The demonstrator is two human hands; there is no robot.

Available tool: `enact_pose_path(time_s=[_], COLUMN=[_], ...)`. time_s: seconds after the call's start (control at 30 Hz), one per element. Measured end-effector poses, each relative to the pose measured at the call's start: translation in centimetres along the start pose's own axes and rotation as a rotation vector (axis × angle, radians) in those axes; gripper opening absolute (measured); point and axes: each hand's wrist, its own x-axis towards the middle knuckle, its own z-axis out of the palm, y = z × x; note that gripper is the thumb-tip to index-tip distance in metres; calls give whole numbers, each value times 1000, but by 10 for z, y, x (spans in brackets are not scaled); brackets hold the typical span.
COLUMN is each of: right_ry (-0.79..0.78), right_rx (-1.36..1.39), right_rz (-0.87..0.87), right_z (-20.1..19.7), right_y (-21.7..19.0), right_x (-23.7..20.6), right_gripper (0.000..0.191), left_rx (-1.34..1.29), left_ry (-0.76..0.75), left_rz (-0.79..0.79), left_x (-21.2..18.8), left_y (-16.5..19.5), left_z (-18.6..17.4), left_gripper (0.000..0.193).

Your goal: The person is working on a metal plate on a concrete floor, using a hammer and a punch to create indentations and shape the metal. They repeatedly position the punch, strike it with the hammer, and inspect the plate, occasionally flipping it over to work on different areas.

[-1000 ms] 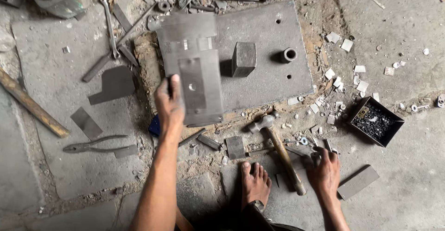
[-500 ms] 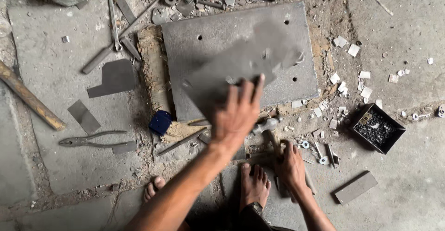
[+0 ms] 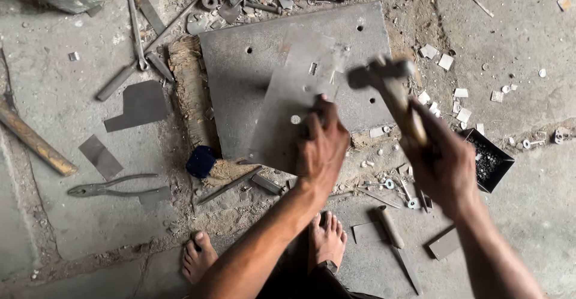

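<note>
Thin sheet-metal piece (image 3: 294,104) lies flat on the thick steel plate (image 3: 240,65), left hand (image 3: 321,146) pinning its near edge, grip pressed down on it. Right hand (image 3: 441,167) grip clamped on the hammer (image 3: 390,89) handle, head raised and blurred just right of the sheet. Judgement: hammering underway, 1 punched hole visible ahead of the left grip. Room: black parts box (image 3: 489,161) right of the hammer grip, pliers (image 3: 111,186) far left, wrenches (image 3: 135,29) beyond the plate.
</note>
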Motion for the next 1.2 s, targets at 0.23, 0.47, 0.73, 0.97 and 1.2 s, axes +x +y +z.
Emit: enact_pose_path(time_s=[0.23, 0.47, 0.73, 0.97, 1.2], right_ry=[-127, -173, -218, 61, 46], right_rx=[20, -63, -38, 548, 1247], right_rz=[-111, -126, 200, 325, 947], right_z=[5, 13, 8, 37, 165], right_y=[-67, -54, -58, 19, 95], right_x=[78, 81, 74, -17, -74], right_gripper=[52, 52, 59, 54, 45], left_rx=[143, -331, -342, -936, -1517], left_ry=[37, 90, 50, 177, 222], left_rz=[-78, -240, -196, -584, -534], left_x=[4, 4, 5, -50, -79], left_y=[12, 39, 26, -133, -169], left_z=[0, 35, 19, -2, 133], left_gripper=[32, 54, 50, 19, 57])
